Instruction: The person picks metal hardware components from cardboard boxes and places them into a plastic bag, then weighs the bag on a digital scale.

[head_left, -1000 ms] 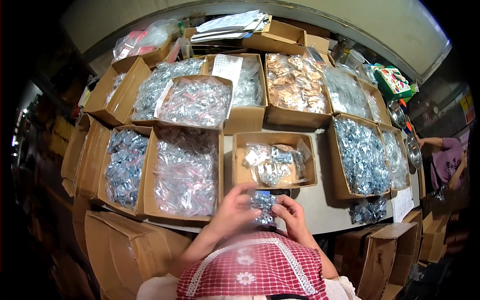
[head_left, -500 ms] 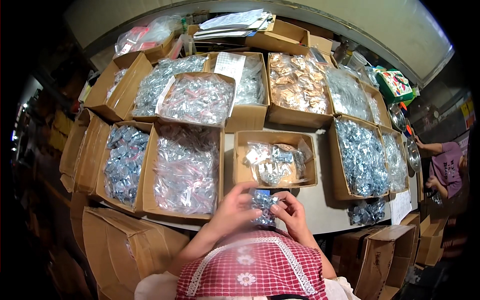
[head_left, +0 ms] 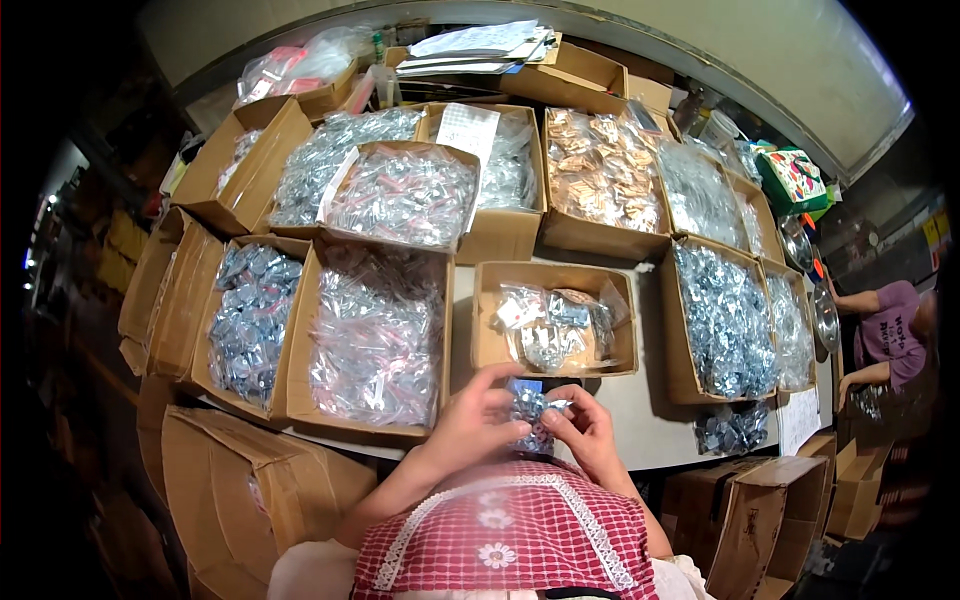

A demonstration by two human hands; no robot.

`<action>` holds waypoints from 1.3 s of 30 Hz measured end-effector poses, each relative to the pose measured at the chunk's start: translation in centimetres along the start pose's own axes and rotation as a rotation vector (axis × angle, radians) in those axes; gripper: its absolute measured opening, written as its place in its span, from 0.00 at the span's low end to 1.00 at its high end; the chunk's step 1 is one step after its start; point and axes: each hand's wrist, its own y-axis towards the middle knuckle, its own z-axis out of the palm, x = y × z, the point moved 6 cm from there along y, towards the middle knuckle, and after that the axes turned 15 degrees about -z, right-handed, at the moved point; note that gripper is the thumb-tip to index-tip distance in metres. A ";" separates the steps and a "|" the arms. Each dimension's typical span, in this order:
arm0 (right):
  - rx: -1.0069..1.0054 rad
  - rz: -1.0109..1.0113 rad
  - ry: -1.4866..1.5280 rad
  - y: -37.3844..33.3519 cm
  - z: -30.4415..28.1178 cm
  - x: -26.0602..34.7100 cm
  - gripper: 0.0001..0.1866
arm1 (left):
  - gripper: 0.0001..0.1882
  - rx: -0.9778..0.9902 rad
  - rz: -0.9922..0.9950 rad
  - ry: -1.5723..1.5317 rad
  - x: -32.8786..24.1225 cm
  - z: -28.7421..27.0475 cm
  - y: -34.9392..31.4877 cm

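Observation:
Close in front of my apron, my left hand (head_left: 472, 418) and my right hand (head_left: 588, 428) hold a small clear plastic bag of shiny bluish-silver metal parts (head_left: 533, 412) between them. My left fingers grip its left side, with a bit of blue showing at the top. The right thumb and fingers pinch its upper right edge. Just beyond the hands, a low cardboard box (head_left: 625, 352) contains a few clear bags of mixed parts (head_left: 548, 340), some white, silver and copper-coloured.
Open cartons of bagged parts ring the table: silver bags (head_left: 375, 345) at left, copper-coloured pieces (head_left: 605, 170) at the back, bluish metal bags (head_left: 722, 320) at right. A loose pile of bags (head_left: 732, 428) lies by the right edge. Another person (head_left: 888, 335) is at far right.
My fingers have shifted only slightly on the bag, which stays in both hands. The whole view has moved a little. At far right, the other person's arms have changed position.

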 end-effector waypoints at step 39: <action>-0.078 -0.061 0.065 -0.2 0.2 0.0 0.09 | 0.37 0.087 -0.087 -0.067 -0.7 1.4 -0.4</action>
